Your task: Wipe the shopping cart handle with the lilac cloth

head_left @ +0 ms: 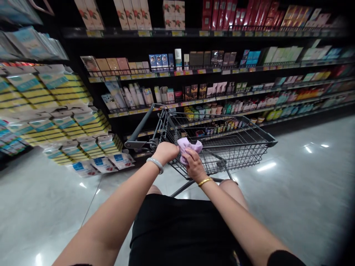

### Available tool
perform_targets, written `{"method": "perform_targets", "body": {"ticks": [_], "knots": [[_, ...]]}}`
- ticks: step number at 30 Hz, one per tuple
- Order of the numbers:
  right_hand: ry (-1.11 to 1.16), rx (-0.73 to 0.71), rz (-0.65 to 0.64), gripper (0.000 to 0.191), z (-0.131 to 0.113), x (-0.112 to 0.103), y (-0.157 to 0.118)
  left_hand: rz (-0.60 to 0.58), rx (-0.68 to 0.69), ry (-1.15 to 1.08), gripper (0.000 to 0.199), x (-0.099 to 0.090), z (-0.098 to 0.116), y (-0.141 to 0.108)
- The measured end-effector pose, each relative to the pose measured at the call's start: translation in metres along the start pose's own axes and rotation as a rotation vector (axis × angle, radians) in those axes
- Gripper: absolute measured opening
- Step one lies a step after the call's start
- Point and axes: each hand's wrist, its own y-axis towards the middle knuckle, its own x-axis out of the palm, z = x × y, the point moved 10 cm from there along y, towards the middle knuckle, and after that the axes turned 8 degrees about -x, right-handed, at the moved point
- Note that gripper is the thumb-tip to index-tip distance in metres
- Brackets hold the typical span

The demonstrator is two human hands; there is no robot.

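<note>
A metal wire shopping cart (233, 159) stands sideways before me, its grey handle at the left. My left hand (166, 152), a pale bangle on its wrist, is closed over the cart's near edge beside the handle end; its fingertips are partly hidden. My right hand (195, 164), with a gold bracelet on the wrist, grips a crumpled lilac cloth (184, 144). The cloth is bunched against the cart's near side, right beside my left hand. Some wire below is hidden by my hands.
Behind the cart run long dark shelves (158, 75) of boxes, bottles and tubes. Yellow striped packs (63, 88) hang in rows at the left, reaching almost to the floor. The glossy grey floor (305, 184) stretches to the right. My knees are close to the cart.
</note>
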Motion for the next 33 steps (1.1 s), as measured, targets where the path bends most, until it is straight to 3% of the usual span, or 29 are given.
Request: {"method": "perform_targets", "body": {"ticks": [4, 10, 15, 18, 23, 28, 30, 33], "knots": [[-0.074, -0.009, -0.027, 0.036, 0.016, 0.012, -0.022, 0.044, -0.071, 0.022, 0.054, -0.001, -0.006, 0.002], [-0.098, -0.193, -0.079, 0.03, -0.012, 0.065, -0.002, 0.051, -0.08, -0.022, 0.049, 0.007, -0.009, 0.01], [-0.135, -0.238, -0.223, 0.022, 0.01, 0.093, -0.038, 0.095, -0.169, -0.006, 0.058, 0.011, -0.02, 0.015], [-0.108, -0.208, -0.223, 0.016, 0.015, 0.085, -0.04, 0.131, -0.168, -0.008, 0.061, 0.01, -0.019, 0.015], [-0.068, -0.229, -0.11, 0.017, -0.004, 0.075, -0.009, 0.148, -0.231, -0.027, 0.067, 0.013, -0.024, 0.014], [-0.166, -0.206, -0.2, 0.019, 0.019, 0.091, -0.041, 0.15, -0.249, -0.017, 0.07, 0.017, -0.028, 0.013], [-0.16, -0.188, -0.211, 0.014, 0.027, 0.086, -0.051, 0.137, -0.239, -0.04, 0.067, 0.018, -0.025, 0.015], [-0.128, -0.198, -0.167, 0.014, 0.026, 0.067, -0.042, 0.098, -0.191, -0.123, 0.058, 0.017, -0.01, 0.024]]}}
